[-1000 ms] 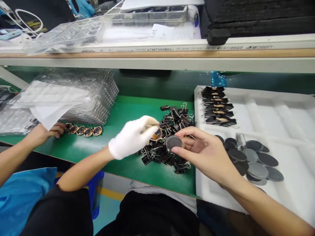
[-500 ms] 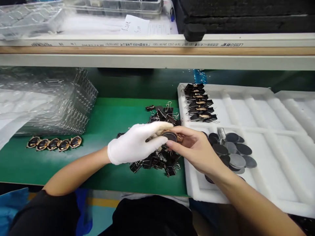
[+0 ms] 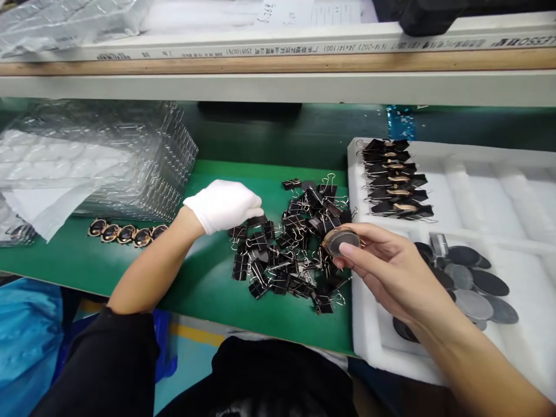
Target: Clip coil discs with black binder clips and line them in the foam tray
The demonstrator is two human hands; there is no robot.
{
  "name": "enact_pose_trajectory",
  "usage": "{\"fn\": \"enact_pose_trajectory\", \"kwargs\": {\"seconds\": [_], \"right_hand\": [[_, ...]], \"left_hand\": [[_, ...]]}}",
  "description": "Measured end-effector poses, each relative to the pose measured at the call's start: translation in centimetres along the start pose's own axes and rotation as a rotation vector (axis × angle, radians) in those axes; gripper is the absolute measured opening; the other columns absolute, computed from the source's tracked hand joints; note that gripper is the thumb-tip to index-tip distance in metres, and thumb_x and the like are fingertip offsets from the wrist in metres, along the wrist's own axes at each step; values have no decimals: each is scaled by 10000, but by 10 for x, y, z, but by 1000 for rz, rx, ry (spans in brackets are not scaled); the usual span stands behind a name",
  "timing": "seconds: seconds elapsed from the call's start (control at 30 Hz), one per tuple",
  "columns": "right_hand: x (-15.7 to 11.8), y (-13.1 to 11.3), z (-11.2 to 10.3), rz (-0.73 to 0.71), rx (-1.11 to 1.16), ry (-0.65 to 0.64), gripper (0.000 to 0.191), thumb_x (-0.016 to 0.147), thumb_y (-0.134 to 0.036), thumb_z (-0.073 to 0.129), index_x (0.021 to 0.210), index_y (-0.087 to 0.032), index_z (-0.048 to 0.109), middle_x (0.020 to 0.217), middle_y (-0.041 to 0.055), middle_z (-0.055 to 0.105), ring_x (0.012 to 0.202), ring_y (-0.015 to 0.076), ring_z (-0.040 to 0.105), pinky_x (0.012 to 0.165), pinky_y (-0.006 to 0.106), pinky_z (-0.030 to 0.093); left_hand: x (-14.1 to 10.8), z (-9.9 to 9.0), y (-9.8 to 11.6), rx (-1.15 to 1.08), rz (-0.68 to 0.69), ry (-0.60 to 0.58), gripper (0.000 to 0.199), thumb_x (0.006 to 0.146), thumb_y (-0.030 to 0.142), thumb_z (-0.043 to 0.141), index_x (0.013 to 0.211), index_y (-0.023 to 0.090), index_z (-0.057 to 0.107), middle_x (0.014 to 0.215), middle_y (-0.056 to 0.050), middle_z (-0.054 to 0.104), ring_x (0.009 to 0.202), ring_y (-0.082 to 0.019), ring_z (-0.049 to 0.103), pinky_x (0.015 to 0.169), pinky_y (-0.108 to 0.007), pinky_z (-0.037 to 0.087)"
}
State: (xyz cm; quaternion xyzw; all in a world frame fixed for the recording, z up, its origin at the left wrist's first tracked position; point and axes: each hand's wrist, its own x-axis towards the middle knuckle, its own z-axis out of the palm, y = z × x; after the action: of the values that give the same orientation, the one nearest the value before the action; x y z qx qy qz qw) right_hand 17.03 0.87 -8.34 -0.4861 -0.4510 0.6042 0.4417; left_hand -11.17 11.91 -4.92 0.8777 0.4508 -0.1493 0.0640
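My left hand (image 3: 226, 207), in a white glove, is closed on a black binder clip (image 3: 256, 220) at the left edge of a pile of binder clips (image 3: 284, 281) on the green table. Bare, my right hand (image 3: 386, 258) pinches a round gold-rimmed piece with a grey disc (image 3: 341, 240) on its face, thumb on the disc, above the pile's right side. A column of clipped gold pieces (image 3: 397, 179) lies at the upper left of the white foam tray (image 3: 362, 313). Loose black and grey discs (image 3: 475, 304) lie lower in that tray.
Stacked clear plastic trays (image 3: 143, 156) stand at the left, with a row of gold-rimmed dark pieces (image 3: 127, 234) in front. A shelf edge (image 3: 260, 87) crosses above the table's back. A blue packet (image 3: 400, 123) sits behind the foam tray.
My hands have parted. The left moved away to the pile's left side and took hold of a clip; the right keeps the gold-rimmed piece. The camera view has shifted.
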Motion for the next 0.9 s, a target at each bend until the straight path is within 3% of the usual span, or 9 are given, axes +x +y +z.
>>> {"fn": "enact_pose_trajectory", "kwargs": {"seconds": [0.07, 0.17, 0.23, 0.3, 0.43, 0.5, 0.63, 0.9], "right_hand": [[-1, 0, 1, -15, -6, -28, 195, 826, -349, 859, 1016, -329, 823, 990, 30, 768, 804, 147, 665, 664, 253, 554], [-3, 0, 4, -57, -14, -119, 174, 839, -292, 847, 1007, -327, 827, 1222, 51, 749, 1074, 213, 682, 711, 276, 568], [-3, 1, 7, -96, 4, -180, 170, 838, -266, 847, 994, -332, 825, 1152, 50, 773, 1171, 236, 659, 718, 286, 573], [-4, 2, 9, -133, 39, -224, 169, 842, -252, 846, 990, -328, 820, 1002, 37, 791, 1092, 221, 691, 711, 290, 577], [-5, 2, 9, -158, 100, -264, 155, 872, -221, 815, 1001, -306, 814, 984, 15, 784, 849, 150, 713, 719, 281, 587], [-5, 1, 8, -155, 111, -267, 185, 867, -199, 819, 1014, -310, 813, 978, 6, 784, 798, 127, 703, 712, 255, 585], [-7, 0, 6, -138, 107, -252, 189, 849, -183, 833, 987, -311, 819, 994, -2, 781, 763, 95, 686, 704, 203, 578], [-6, -2, 5, -120, 27, -277, 198, 851, -159, 821, 981, -309, 818, 976, 3, 774, 767, 85, 698, 706, 173, 584]], "left_hand": [[-1, -1, 6, -28, -11, 183, 490, 1023, 544, 412, 742, 211, 637, 640, -9, 566, 579, -161, 500, 561, -293, 249], [-6, -3, 29, -260, 70, 433, 524, 1026, 529, 434, 631, 191, 490, 555, 35, 378, 535, -114, 361, 561, -281, 250], [-11, -1, 50, -434, 150, 537, 493, 1037, 435, 441, 611, 188, 414, 557, 50, 303, 538, -98, 298, 558, -268, 257], [-15, 2, 66, -539, 176, 594, 463, 1041, 357, 431, 612, 190, 382, 567, 57, 276, 539, -95, 256, 546, -269, 248], [-21, 4, 75, -635, 268, 531, 476, 1046, 349, 369, 598, 194, 418, 546, 51, 333, 520, -94, 284, 551, -275, 281], [-23, 3, 73, -647, 276, 499, 503, 996, 415, 443, 547, 196, 384, 506, 51, 321, 499, -91, 271, 521, -278, 269], [-25, 0, 75, -618, 177, 473, 566, 784, 531, 665, 485, 202, 314, 448, 63, 290, 487, -82, 235, 471, -278, 215], [-28, 1, 85, -619, 108, 343, 513, 737, 513, 631, 480, 199, 318, 437, 61, 298, 492, -85, 229, 476, -272, 245]]}}
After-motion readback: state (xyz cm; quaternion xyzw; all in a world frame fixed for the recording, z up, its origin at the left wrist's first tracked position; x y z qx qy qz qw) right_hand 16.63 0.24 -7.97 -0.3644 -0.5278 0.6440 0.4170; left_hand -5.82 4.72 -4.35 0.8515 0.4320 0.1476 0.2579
